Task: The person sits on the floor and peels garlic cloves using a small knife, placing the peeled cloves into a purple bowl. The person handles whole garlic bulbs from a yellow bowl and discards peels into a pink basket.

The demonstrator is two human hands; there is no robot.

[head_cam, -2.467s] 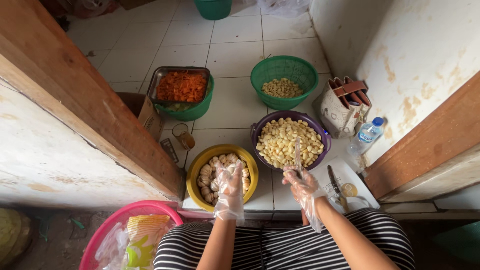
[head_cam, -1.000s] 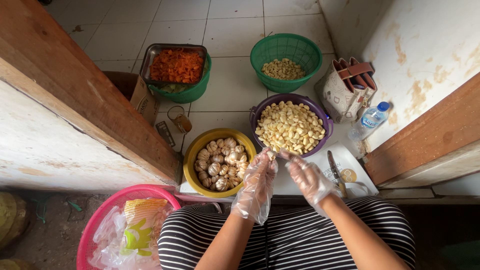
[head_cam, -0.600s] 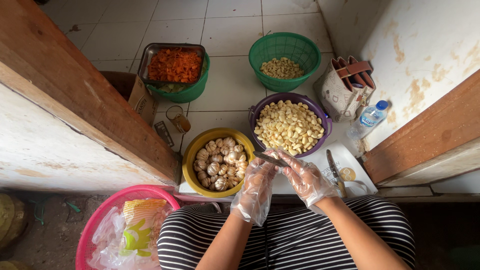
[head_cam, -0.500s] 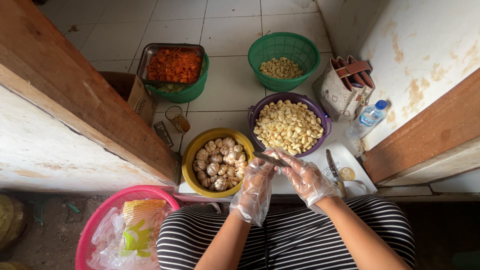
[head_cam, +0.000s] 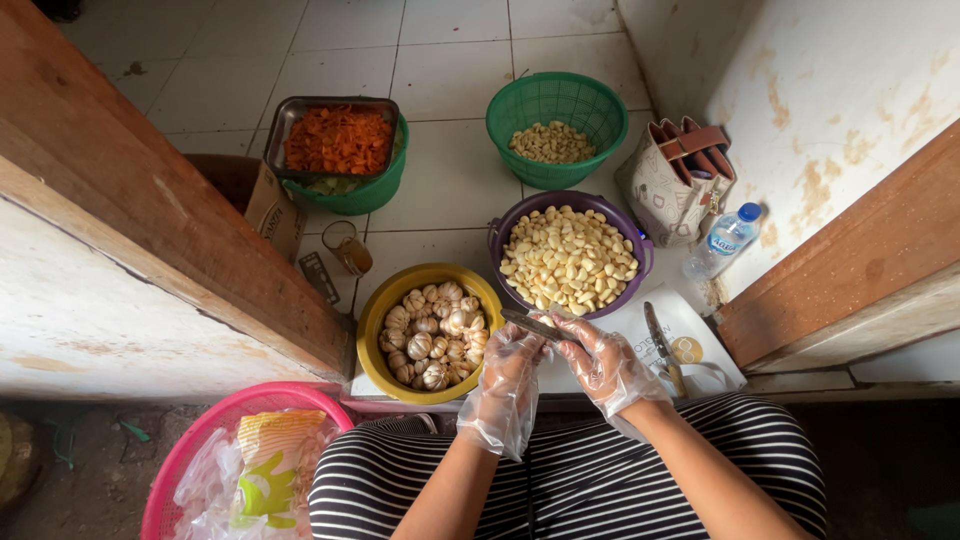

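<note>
Fingers (head_cam: 578,345) of the right hand (head_cam: 605,368), in a thin clear glove, pinch the handle of a small knife (head_cam: 532,324). Its blade points left, over the gap between the yellow bowl (head_cam: 377,325) of garlic bulbs and the purple bowl (head_cam: 498,236) of peeled cloves. The gloved left hand (head_cam: 508,375) curls shut just under the blade; what it grips is hidden.

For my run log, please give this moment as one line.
left hand: gloved, at knife tip | right hand: gloved, holds knife | below: yellow bowl of garlic bulbs | beside: purple bowl of peeled cloves
</note>
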